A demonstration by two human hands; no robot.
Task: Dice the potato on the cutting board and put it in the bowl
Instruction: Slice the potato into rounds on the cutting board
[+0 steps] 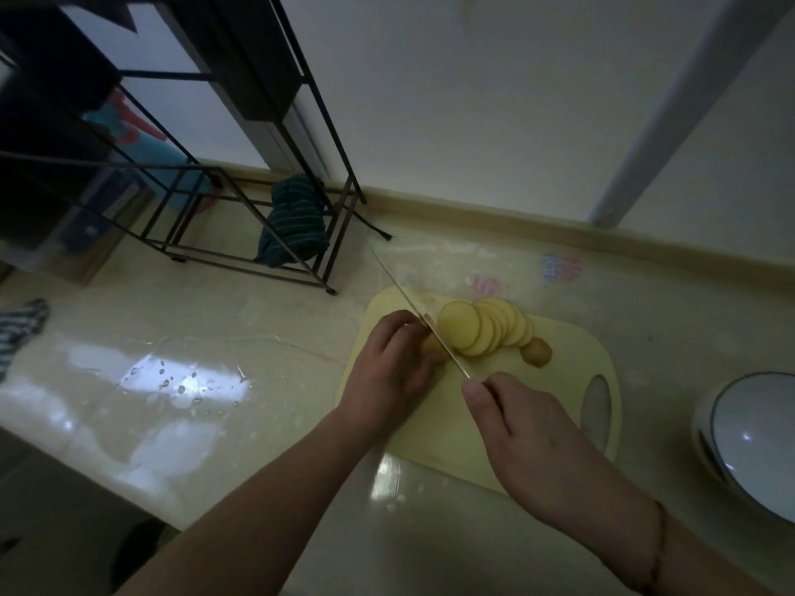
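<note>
A pale yellow cutting board (559,389) lies on the counter. On it several round potato slices (486,329) lean in an overlapping row, with a potato end piece (536,352) beside them. My left hand (389,372) grips the uncut part of the potato (432,347), mostly hidden under my fingers. My right hand (529,428) is shut on the handle of a knife (413,309), whose thin blade stands on the potato between my left fingers and the slices. A white bowl with a dark rim (757,445) sits at the right edge.
A black wire rack (241,200) stands at the back left with a dark striped cloth (294,225) on it. Another striped cloth (19,326) lies at the far left. The glossy counter (193,380) has water drops; a wall runs behind.
</note>
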